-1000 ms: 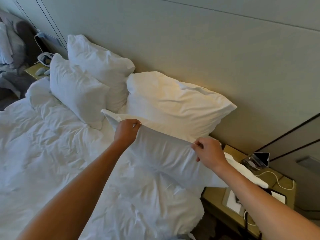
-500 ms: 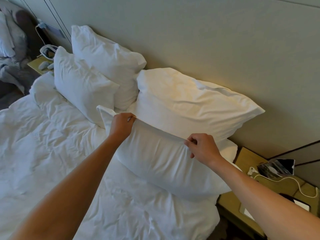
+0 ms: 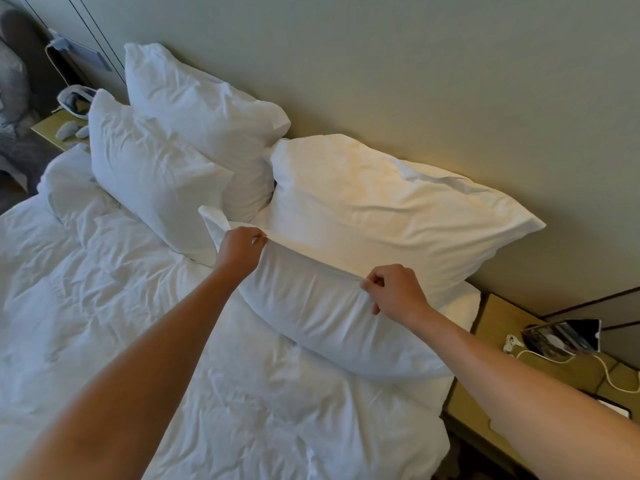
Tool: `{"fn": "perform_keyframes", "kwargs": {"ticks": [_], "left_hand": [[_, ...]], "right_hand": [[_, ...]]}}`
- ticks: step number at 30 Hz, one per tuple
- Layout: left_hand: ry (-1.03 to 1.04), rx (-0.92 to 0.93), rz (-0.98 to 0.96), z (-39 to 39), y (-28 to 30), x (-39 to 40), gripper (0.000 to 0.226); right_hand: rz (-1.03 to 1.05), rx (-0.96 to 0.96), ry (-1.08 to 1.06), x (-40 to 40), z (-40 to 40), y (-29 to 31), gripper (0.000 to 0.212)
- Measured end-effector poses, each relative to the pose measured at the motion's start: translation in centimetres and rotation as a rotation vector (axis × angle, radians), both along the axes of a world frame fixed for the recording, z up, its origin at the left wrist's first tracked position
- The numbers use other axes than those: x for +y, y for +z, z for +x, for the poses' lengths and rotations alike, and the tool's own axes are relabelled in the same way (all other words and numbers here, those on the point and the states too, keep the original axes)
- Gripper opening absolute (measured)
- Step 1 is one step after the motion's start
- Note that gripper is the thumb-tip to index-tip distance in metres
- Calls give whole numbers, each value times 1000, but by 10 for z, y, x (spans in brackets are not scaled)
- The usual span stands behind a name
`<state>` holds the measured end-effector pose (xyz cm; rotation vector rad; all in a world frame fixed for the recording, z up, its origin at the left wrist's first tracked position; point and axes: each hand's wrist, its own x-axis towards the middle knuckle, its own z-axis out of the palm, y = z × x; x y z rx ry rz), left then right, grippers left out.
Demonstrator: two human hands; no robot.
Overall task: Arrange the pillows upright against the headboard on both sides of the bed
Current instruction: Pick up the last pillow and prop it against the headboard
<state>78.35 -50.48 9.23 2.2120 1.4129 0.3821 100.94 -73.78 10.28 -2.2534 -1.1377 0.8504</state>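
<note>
The left hand (image 3: 240,249) is closed on the top edge of the front pillow (image 3: 332,323), the cloth pinched between thumb and curled fingers near the pillow's left corner. The right hand (image 3: 394,292) is closed in the same way further along that edge, with a small fold of fabric nipped between thumb and forefinger. Both forearms are stretched forward and slightly apart, wrists bent down over the seam.

A second ago the same pillow was held up as a slack, flattened sheet, its far end trailing out over the nightstand (image 3: 502,327). It has since been drawn in and lowered — it is now seen plumped and resting on the duvet (image 3: 138,323), its long side up, leaning back against the rear pillow (image 3: 381,202). The grip points have not been shifted during that move.

The rear pillow is propped against the headboard (image 3: 415,81), tilted rather than fully upright, its right corner overhanging toward the nightstand. On the other side of the bed, two more pillows (image 3: 166,168) are stood one before the other against the headboard.

From this it is judged that the near side is almost finished — the last pillow is placed, and only a release, and perhaps a small straightening of the top edge, seems to be left.
</note>
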Motion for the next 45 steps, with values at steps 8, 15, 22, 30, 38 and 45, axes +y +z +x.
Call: {"fn": "perform_keyframes", "kwargs": {"ticks": [8, 15, 22, 30, 38, 45], "left_hand": [[97, 47, -12, -53, -15, -8, 23], [124, 56, 82, -87, 9, -11, 23], [114, 31, 11, -59, -4, -11, 22], [-1, 73, 36, 14, -11, 23, 22], [-22, 68, -13, 80, -43, 29, 41], [27, 67, -282, 104, -107, -73, 93]], "right_hand": [[-61, 99, 135, 0, -52, -8, 27], [-31, 169, 175, 5, -70, 5, 26], [-37, 101, 98, 8, -46, -10, 26], [10, -26, 5, 26, 4, -18, 23], [0, -132, -100, 73, 63, -29, 27], [-36, -154, 4, 68, 66, -55, 21]]}}
